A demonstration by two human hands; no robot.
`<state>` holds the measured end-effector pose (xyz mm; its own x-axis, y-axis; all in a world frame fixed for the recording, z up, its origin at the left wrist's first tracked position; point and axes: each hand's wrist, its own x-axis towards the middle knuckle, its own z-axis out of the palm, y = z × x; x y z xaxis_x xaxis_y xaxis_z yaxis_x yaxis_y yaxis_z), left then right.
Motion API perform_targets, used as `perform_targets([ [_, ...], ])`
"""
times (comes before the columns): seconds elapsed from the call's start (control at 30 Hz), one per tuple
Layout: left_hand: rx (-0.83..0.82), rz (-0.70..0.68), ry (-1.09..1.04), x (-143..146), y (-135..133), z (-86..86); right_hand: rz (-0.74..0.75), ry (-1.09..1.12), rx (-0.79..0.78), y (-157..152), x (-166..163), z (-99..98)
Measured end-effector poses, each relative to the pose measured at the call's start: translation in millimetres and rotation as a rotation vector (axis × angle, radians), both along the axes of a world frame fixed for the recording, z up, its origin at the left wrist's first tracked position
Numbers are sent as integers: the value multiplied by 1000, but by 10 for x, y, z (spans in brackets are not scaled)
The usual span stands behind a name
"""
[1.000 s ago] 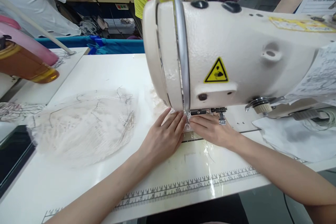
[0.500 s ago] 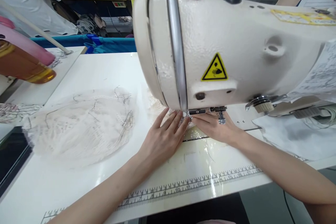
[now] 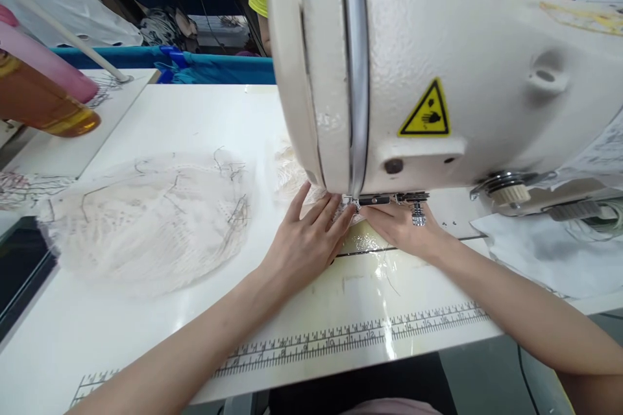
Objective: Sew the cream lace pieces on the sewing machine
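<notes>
My left hand (image 3: 307,233) lies flat on a piece of pale lace fabric (image 3: 288,175), fingers stretched toward the needle area of a white sewing machine (image 3: 477,45). On the other side of the presser foot, my right hand (image 3: 413,230) reaches in with its fingers extended to the left, close to my left fingertips. The machine head and the metal attachment (image 3: 417,211) cover part of my right fingers. The fabric under the foot shows only in small patches. Left of my hands, a sheer pale lace piece (image 3: 156,220) with loose dark threads rests on the table.
A printed ruler (image 3: 331,340) runs along the table's front edge. White cloth (image 3: 540,256) lies at the right. Pink and amber bottles (image 3: 53,100) stand at the left, above a dark flat device (image 3: 24,272). Two other people are beyond the table.
The view has shifted, so the machine head appears higher and farther right. My hands keep nearly the same pose beside the needle area.
</notes>
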<state>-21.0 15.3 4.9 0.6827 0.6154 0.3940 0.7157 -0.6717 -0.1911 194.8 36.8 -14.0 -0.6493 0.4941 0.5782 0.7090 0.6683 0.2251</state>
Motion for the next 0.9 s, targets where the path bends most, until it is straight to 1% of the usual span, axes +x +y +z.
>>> perform_targets([
  [0.1, 1, -43, -19, -13, 2, 10, -12, -57, 49, -3, -17, 24],
  [0.2, -27, -140, -25, -25, 5, 31, -24, -68, -31, -42, -47, 116],
  [0.27, -47, -164, -35, -28, 11, 46, -9, -42, -119, -57, -62, 148],
  [0.37, -33, -149, -67, -29, 26, 52, 76, -35, -245, -48, -69, 124],
  [0.43, -20, -141, -74, -32, 36, 48, 133, -56, -295, -34, -72, 91],
  [0.53, -11, -125, -60, -35, 44, 46, 166, -45, -317, -25, -84, 63],
  [0.7, -28, -75, -48, -19, 16, 74, 176, -5, -323, -29, -120, 74],
  [0.83, -25, -27, -132, -21, -26, 108, 181, 50, -339, -52, -153, 78],
  [0.9, -41, -25, -164, -41, -40, 117, 185, 92, -342, -75, -162, 77],
])
